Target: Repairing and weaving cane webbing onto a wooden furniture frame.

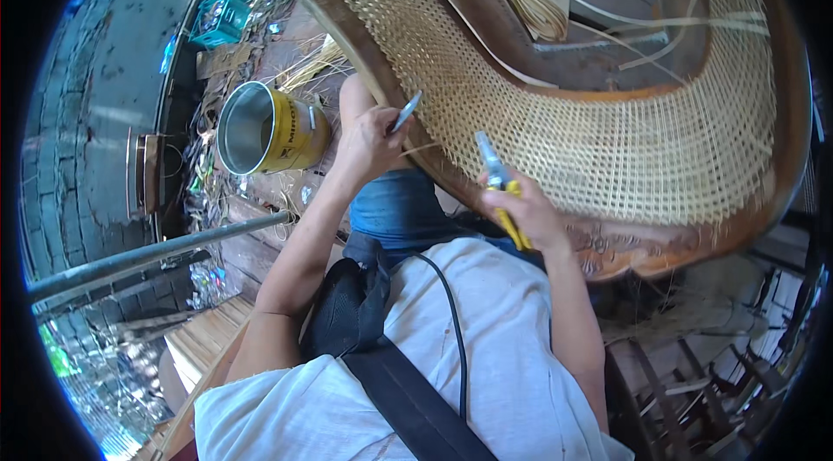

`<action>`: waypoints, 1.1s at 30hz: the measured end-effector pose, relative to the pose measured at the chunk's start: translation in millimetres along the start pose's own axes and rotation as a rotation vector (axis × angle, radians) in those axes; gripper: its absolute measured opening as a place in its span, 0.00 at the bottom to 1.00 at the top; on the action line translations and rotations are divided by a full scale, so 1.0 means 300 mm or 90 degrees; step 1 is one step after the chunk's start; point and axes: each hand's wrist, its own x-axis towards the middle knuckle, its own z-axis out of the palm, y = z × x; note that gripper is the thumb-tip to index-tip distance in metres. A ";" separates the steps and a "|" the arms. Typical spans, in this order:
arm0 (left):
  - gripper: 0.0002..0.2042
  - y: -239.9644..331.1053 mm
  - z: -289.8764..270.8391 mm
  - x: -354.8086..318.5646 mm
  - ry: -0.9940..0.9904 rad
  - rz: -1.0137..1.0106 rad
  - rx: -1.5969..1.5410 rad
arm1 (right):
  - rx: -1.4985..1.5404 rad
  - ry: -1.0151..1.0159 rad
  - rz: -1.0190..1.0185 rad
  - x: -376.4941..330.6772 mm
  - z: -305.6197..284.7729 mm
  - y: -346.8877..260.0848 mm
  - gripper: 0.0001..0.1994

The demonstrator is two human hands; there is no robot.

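Observation:
A curved wooden chair frame with woven cane webbing lies tilted in front of me. My left hand is closed around a small pointed metal blade at the frame's near left edge. A thin loose cane strand sticks out beside that hand. In my right hand are yellow-handled pliers, their metal jaws pointing up over the lower edge of the webbing. The blade's handle is hidden inside my left fist. Carved wood runs along the frame's lower border.
A yellow metal bucket stands left of my knee. A metal pipe crosses the lower left. Bundled cane strands lie at the top, with curling strips on the right. Teal crates sit far left; wooden pieces are stacked lower right.

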 end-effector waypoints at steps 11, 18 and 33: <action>0.09 0.032 0.187 -0.067 -0.043 -0.019 0.206 | -0.381 -0.025 -0.027 0.211 0.047 0.192 0.14; 0.12 0.031 0.197 -0.073 -0.048 -0.075 0.215 | -0.191 -0.073 0.104 0.234 0.104 0.147 0.11; 0.05 -0.197 0.129 -0.016 0.099 -0.087 -0.309 | -0.731 0.013 0.084 -0.403 -0.018 0.056 0.27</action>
